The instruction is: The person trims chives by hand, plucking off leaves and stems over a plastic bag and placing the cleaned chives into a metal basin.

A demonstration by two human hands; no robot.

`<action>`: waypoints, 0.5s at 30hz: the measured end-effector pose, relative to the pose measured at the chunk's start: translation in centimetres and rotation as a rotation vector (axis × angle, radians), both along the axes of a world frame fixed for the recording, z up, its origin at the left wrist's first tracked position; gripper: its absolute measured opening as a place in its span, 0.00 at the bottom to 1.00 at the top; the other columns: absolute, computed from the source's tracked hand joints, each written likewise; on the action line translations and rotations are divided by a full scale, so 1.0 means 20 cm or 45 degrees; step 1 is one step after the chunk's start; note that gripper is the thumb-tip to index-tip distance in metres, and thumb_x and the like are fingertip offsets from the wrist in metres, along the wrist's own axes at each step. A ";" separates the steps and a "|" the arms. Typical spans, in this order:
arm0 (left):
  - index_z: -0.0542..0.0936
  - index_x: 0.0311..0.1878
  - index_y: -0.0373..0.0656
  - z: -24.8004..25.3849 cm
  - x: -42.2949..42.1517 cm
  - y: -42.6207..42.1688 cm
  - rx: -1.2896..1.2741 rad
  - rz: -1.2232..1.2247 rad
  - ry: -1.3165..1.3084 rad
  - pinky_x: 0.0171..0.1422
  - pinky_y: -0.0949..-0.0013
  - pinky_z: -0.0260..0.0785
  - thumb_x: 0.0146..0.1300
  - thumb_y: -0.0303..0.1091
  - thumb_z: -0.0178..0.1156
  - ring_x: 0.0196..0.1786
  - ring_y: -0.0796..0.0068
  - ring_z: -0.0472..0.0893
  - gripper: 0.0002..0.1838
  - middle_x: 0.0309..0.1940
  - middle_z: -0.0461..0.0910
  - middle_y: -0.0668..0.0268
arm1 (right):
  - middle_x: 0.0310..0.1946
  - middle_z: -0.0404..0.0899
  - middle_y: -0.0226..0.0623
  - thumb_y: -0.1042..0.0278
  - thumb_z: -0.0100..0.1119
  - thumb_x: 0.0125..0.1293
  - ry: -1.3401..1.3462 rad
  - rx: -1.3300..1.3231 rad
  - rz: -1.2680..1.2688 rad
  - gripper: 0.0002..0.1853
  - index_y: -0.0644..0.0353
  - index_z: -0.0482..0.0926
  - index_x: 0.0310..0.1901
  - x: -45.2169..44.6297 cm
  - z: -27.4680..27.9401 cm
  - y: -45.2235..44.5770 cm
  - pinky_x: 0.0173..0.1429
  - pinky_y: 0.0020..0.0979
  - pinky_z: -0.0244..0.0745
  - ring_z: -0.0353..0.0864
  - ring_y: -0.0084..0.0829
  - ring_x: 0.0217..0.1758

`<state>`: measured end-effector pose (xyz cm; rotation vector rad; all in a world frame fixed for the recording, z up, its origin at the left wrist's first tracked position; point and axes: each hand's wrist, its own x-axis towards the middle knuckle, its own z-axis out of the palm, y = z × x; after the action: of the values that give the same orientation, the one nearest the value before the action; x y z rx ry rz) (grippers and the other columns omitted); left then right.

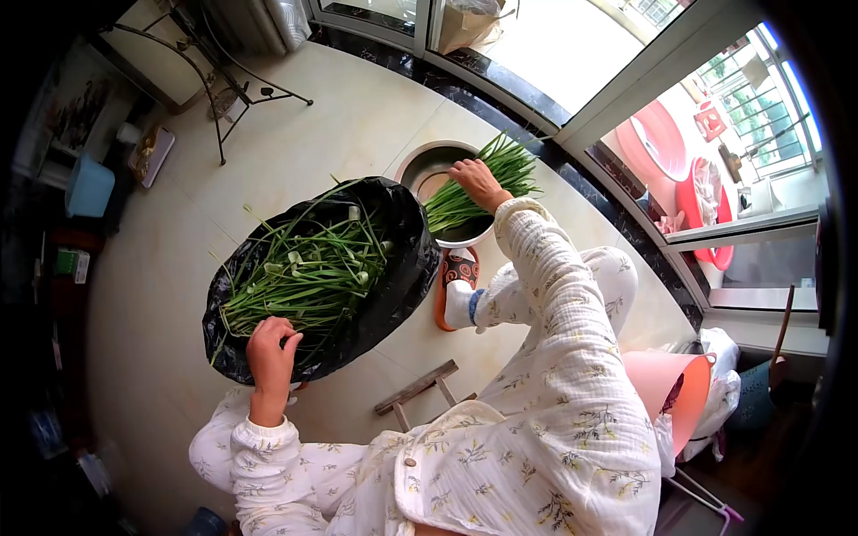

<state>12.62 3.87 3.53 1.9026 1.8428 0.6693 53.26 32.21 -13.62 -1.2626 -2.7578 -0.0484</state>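
Long garlic chives [299, 268] lie in a loose heap in a black plastic bag [407, 259] on the floor. My left hand [271, 353] is at the near edge of this heap, fingers bent and thumb close to them; what they pinch, if anything, is hidden. To the right of the bag stands a round metal basin [416, 159]. A neater bundle of chives [456, 207] lies in it, its ends sticking out past the rim. My right hand [481, 185] is closed over the top of that bundle, with the undersides of the fingers out of sight.
A slippered foot [458, 286] is beside the basin. A low wooden stool [418, 389] stands between my legs. A metal stand [219, 89] is at the back left, glass sliding doors [626, 71] at the back right. A pink bin [670, 384] stands at right.
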 end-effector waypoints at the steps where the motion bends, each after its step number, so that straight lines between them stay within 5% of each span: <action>1: 0.77 0.26 0.33 0.00 0.01 0.01 -0.026 0.011 0.013 0.41 0.64 0.70 0.44 0.23 0.68 0.36 0.57 0.77 0.08 0.31 0.79 0.58 | 0.36 0.75 0.33 0.74 0.51 0.59 0.025 -0.038 -0.027 0.08 0.54 0.76 0.39 0.00 -0.11 -0.02 0.51 0.34 0.66 0.75 0.34 0.47; 10: 0.78 0.32 0.33 -0.03 0.03 0.13 0.026 0.120 -0.089 0.38 0.67 0.70 0.49 0.22 0.66 0.32 0.59 0.78 0.08 0.30 0.78 0.57 | 0.36 0.74 0.34 0.73 0.52 0.56 0.077 -0.157 -0.042 0.07 0.56 0.76 0.37 -0.15 -0.46 -0.08 0.50 0.34 0.67 0.74 0.34 0.47; 15: 0.80 0.36 0.33 0.03 -0.03 0.19 0.115 0.185 -0.129 0.34 0.74 0.69 0.54 0.22 0.64 0.27 0.72 0.77 0.06 0.28 0.79 0.60 | 0.35 0.73 0.34 0.72 0.52 0.56 0.136 -0.149 0.005 0.06 0.55 0.78 0.35 -0.21 -0.49 -0.12 0.48 0.34 0.66 0.73 0.34 0.46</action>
<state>11.98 7.65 4.19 1.7659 1.9296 0.8941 48.97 29.73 -23.49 -1.2475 -2.7061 0.1778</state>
